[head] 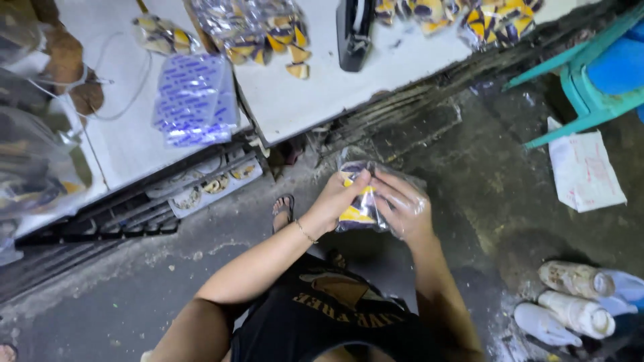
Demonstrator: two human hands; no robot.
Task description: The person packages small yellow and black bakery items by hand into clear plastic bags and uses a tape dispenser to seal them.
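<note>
at frame centre, left hand (333,200) and right hand (402,208) both gripping clear plastic bag (361,201) of yellow-purple triangular snacks; filled bags (258,30) lying on white table (315,94), upper frame; this one being packed.

A clear plastic packet of yellow-and-purple wedges (359,201) sits near the middle. More such clear packets (258,30) lie far on the white counter (315,94), others at the far right (463,15). Left, a stack of blue-printed flat sachets (194,99).

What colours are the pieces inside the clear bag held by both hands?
The pieces in the clear bag are yellow and dark purple, seen best in the head view.
</note>
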